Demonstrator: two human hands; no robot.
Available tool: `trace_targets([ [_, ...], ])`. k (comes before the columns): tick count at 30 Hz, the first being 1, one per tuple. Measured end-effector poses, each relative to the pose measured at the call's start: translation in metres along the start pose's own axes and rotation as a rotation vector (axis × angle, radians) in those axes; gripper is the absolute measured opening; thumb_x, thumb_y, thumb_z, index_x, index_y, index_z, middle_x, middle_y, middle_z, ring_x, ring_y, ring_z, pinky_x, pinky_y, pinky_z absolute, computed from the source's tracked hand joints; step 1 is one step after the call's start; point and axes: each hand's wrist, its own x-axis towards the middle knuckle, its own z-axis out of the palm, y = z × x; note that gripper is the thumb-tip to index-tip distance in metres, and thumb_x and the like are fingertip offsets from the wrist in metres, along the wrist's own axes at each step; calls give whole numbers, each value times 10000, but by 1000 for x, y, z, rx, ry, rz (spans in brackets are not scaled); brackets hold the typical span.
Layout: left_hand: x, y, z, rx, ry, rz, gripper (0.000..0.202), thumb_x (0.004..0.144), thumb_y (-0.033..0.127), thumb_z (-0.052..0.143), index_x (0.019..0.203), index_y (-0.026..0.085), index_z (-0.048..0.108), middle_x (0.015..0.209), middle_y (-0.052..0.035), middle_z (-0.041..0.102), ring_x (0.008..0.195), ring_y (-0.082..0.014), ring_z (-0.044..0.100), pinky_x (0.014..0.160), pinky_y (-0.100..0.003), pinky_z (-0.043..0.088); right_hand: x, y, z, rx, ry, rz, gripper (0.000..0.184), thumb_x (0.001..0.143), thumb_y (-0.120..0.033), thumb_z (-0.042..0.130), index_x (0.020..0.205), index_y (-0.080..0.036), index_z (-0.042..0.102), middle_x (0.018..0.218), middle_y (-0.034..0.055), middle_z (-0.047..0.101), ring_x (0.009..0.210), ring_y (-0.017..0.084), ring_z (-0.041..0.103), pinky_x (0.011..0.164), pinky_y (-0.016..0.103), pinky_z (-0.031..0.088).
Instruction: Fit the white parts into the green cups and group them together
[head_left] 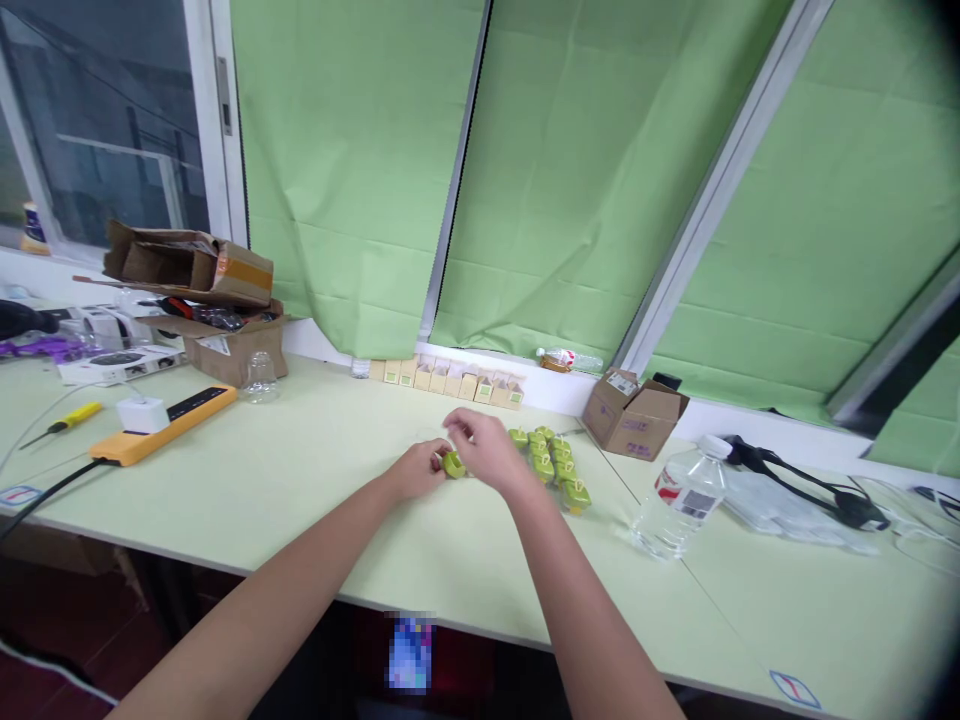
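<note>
My left hand [417, 470] rests low over the table with its fingers closed on a small green lid-like piece [454, 464]. Just above and to the right, my right hand [484, 448] reaches in with its fingers bent together. Whatever may be between those fingers is too small to make out. Beside my right hand, several small clear containers with green lids [543, 466] and pale loops on top stand grouped in rows. A faint clear shape [429, 436] lies behind my left hand, too indistinct to name.
Small beige boxes [450, 380] line the wall. A cardboard box [634, 412] and a water bottle [684, 500] stand to the right. On the left are a power strip [199, 402], a screwdriver [73, 416], a clear cup [260, 378] and stacked cartons [232, 350].
</note>
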Motion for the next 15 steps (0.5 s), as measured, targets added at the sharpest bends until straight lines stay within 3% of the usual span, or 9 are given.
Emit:
trace_targets([
  [2, -1, 3, 0, 25, -30, 25, 349, 694, 176, 634, 1043, 191, 638, 887, -38, 679, 670, -140, 581, 628, -262, 455, 20, 38, 2, -253, 124, 75, 188, 872, -215, 522, 871, -197, 709, 891, 60, 721, 831, 178, 629, 758, 270, 423],
  [6, -1, 5, 2, 114, -54, 123, 296, 694, 200, 647, 990, 193, 634, 882, -42, 664, 756, -176, 590, 673, -277, 454, 21, 91, 34, -439, 74, 79, 164, 823, -182, 576, 786, -229, 729, 781, 35, 722, 772, 174, 615, 732, 256, 391],
  [9, 1, 4, 5, 160, -18, 155, 295, 709, 161, 607, 1000, 204, 631, 903, -41, 662, 779, -184, 584, 696, -290, 457, 13, 99, 48, -457, 56, 66, 183, 810, -181, 574, 794, -248, 744, 744, 27, 720, 771, 176, 610, 726, 250, 382],
  [15, 3, 4, 6, 268, 137, 233, 434, 745, 128, 591, 1171, 214, 603, 1091, -73, 656, 1027, -245, 572, 891, -359, 456, 14, 93, 50, -249, 226, 92, 214, 799, -205, 547, 807, -270, 751, 781, -1, 745, 699, 156, 621, 697, 244, 411],
])
